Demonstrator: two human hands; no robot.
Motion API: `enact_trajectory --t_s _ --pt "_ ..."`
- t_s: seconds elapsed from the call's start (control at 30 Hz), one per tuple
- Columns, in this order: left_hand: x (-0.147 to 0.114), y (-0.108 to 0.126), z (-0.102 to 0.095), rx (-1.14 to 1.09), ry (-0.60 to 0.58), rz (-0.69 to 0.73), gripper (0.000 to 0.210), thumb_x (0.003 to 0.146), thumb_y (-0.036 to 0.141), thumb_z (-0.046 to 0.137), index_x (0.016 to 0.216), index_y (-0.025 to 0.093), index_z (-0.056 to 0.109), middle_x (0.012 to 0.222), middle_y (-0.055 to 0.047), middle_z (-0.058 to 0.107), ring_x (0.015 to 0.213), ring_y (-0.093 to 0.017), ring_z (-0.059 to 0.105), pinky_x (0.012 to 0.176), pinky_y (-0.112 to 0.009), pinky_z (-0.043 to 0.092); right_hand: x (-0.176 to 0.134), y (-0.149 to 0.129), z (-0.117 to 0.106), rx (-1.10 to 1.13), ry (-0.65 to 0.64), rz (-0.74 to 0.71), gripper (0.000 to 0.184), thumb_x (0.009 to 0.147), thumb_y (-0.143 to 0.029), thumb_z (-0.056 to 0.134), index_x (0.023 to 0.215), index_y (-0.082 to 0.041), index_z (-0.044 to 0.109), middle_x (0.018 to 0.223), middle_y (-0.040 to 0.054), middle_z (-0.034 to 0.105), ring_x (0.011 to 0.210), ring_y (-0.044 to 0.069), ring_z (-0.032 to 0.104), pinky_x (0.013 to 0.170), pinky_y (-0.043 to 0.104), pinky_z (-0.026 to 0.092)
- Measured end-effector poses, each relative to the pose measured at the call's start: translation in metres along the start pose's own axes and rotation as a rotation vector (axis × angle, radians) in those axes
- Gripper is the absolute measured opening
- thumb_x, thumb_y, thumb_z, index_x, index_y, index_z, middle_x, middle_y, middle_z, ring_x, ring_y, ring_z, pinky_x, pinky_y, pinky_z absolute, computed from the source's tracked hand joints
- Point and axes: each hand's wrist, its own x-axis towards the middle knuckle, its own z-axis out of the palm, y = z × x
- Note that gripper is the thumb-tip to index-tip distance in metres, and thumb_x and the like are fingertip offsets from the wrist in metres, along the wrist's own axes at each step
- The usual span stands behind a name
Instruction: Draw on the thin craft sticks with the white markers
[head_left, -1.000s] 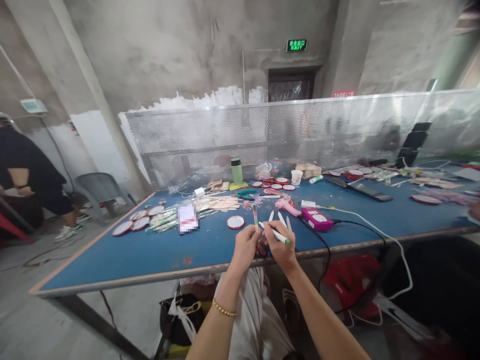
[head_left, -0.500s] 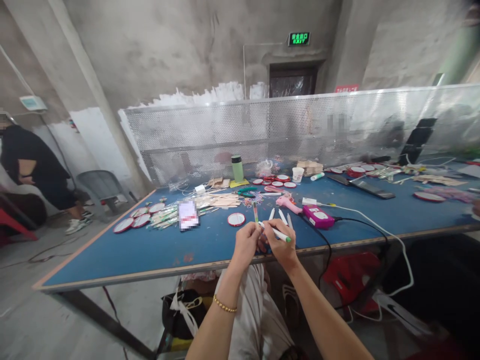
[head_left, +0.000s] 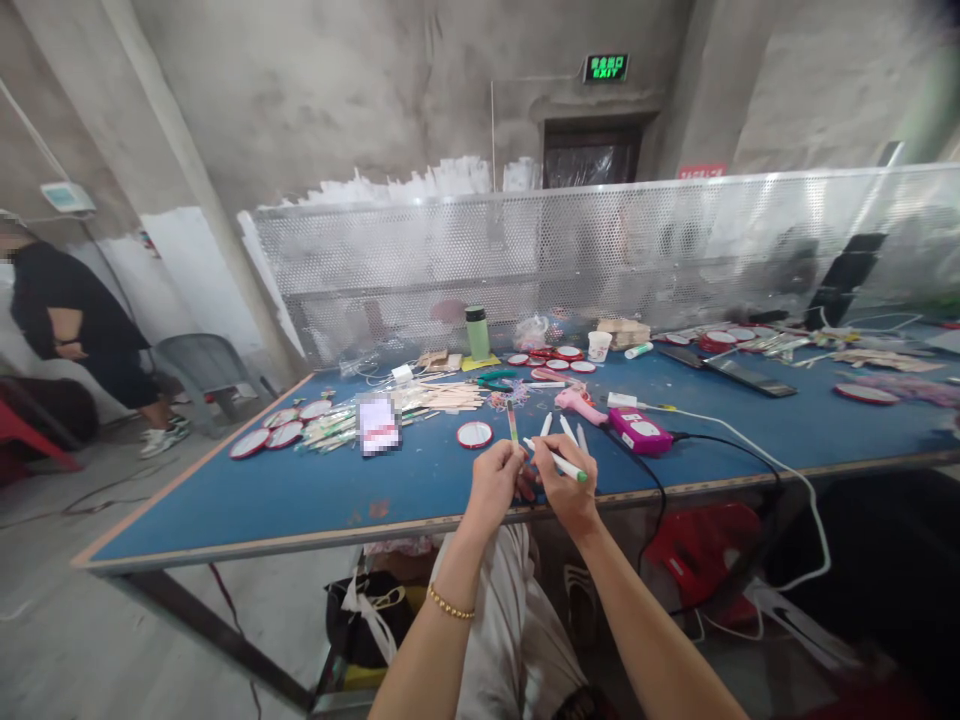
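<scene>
Near the table's front edge, my left hand is closed around the lower end of a flat, narrow stick, which points up and away and shows reddish and green colouring. My right hand grips a white marker pen with a green end, like a writing pen. The marker's tip is close beside the stick; whether they touch I cannot tell. Just beyond my right hand lie several white pens. A round, red-rimmed disc lies left of the stick.
On the blue table, a bundle of sticks lies left, partly under a blurred card. A pink glue gun and purple box with cables are right. A green bottle stands before the mesh partition. A person stands far left.
The marker's tip has shifted slightly right, away from the stick, while my right hand keeps its grip. My left hand stays nearly still. The view has turned a little.
</scene>
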Motion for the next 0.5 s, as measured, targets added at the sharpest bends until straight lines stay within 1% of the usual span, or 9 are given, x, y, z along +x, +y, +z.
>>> enact_trajectory --t_s 0.1,0.33,0.5 --pt "-0.0001 0.0006 0.0 -0.002 -0.001 0.002 0.025 0.079 0.042 0.054 0.071 0.019 0.051 0.047 0.005 0.055 0.039 -0.012 0.053 0.04 -0.021 0.034 -0.0004 0.0 -0.0001 -0.003 -0.002 -0.021 0.022 0.089 -0.026 0.054 0.069 -0.02 0.061 0.057 -0.0014 0.062 0.045 0.011 0.055 0.05 0.023 0.046" --pt "0.0001 -0.0028 -0.0003 0.046 0.021 0.047 0.03 0.081 0.044 0.054 0.064 0.019 0.049 0.044 0.005 0.052 0.038 -0.01 0.049 0.04 -0.021 0.033 -0.0003 0.0014 0.0013 0.004 -0.09 -0.038 0.02 0.09 -0.028 0.053 0.074 -0.021 0.063 0.058 -0.0012 0.063 0.049 0.012 0.059 0.055 0.024 0.049" --pt "0.0002 -0.0029 -0.0006 0.003 0.004 0.022 0.026 0.08 0.043 0.055 0.07 0.019 0.051 0.048 0.005 0.055 0.039 -0.011 0.053 0.04 -0.021 0.033 -0.0005 0.0027 0.0013 -0.018 -0.008 -0.024 0.019 0.089 -0.027 0.054 0.072 -0.02 0.061 0.061 -0.0003 0.065 0.05 0.012 0.059 0.054 0.023 0.048"
